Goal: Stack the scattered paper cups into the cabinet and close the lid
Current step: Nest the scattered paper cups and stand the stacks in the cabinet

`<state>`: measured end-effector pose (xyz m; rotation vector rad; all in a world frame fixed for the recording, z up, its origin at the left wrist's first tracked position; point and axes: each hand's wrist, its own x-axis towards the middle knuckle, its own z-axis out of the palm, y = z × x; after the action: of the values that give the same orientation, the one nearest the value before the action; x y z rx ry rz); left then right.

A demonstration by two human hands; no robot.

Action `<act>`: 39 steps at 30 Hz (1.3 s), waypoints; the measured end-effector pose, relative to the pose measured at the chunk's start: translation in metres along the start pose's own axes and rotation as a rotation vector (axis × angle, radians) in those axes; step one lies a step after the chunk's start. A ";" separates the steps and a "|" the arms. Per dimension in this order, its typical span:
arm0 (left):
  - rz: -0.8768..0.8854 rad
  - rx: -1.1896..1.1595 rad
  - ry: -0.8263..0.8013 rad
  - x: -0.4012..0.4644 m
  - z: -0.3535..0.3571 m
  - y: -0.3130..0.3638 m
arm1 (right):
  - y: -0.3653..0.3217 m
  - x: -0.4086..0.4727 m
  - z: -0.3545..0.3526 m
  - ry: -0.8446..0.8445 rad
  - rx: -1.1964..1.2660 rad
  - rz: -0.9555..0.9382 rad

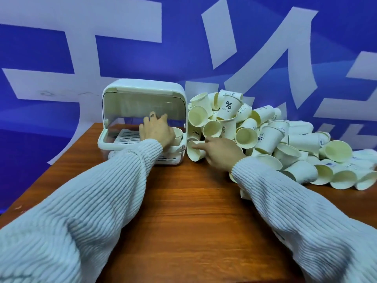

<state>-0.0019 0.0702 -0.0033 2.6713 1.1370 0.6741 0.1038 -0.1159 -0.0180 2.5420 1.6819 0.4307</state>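
Note:
A white cabinet with a clear lid swung up stands at the table's back left. My left hand reaches inside it, fingers spread, just to the left of a paper cup standing in its right corner. A big heap of white paper cups lies to the right of the cabinet. My right hand rests at the heap's left edge, fingers on a cup lying on its side beside the cabinet.
The wooden table reaches toward me between my two sleeved arms. A blue backdrop with large white characters hangs close behind the cabinet and heap. Cups spread along the table's right side to its edge.

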 end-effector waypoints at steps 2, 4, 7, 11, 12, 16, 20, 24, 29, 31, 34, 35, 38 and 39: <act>0.092 -0.106 0.139 -0.008 0.000 0.001 | -0.004 0.002 0.002 -0.039 -0.174 -0.043; 0.185 -0.213 0.216 -0.016 -0.001 0.004 | -0.005 0.001 0.001 -0.011 -0.282 -0.077; 0.382 -0.393 0.238 -0.033 0.000 0.007 | -0.004 -0.007 -0.007 0.149 -0.094 0.002; 0.712 -0.449 0.180 -0.057 0.010 0.013 | -0.001 -0.023 -0.026 0.288 0.523 0.178; 0.733 -0.429 0.152 -0.060 0.013 0.016 | 0.000 -0.028 -0.029 0.292 0.649 0.184; 0.720 -0.372 0.068 -0.068 0.020 0.028 | 0.007 -0.055 -0.038 0.276 0.808 0.189; 0.666 -0.345 0.075 -0.078 0.020 0.038 | 0.040 -0.084 -0.048 0.349 0.697 0.403; 0.674 -0.377 0.076 -0.088 0.018 0.052 | 0.073 -0.116 -0.049 0.171 0.302 0.535; 0.670 -0.437 0.063 -0.097 0.018 0.067 | 0.074 -0.146 -0.048 0.025 0.364 0.409; 0.665 -0.451 0.078 -0.100 0.018 0.070 | 0.070 -0.155 -0.043 0.073 0.234 0.495; 0.667 -0.435 0.081 -0.103 0.020 0.071 | 0.066 -0.165 -0.036 -0.006 0.186 0.684; 0.671 -0.430 0.076 -0.103 0.020 0.071 | 0.066 -0.166 -0.035 -0.078 0.247 0.708; 0.669 -0.430 0.054 -0.103 0.022 0.072 | 0.067 -0.168 -0.031 -0.154 0.450 0.728; 0.669 -0.429 0.048 -0.104 0.022 0.072 | 0.066 -0.168 -0.030 -0.127 0.546 0.729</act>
<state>-0.0086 -0.0534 -0.0359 2.6172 0.0404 0.9455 0.0938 -0.2982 -0.0084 3.4449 0.8488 -0.2104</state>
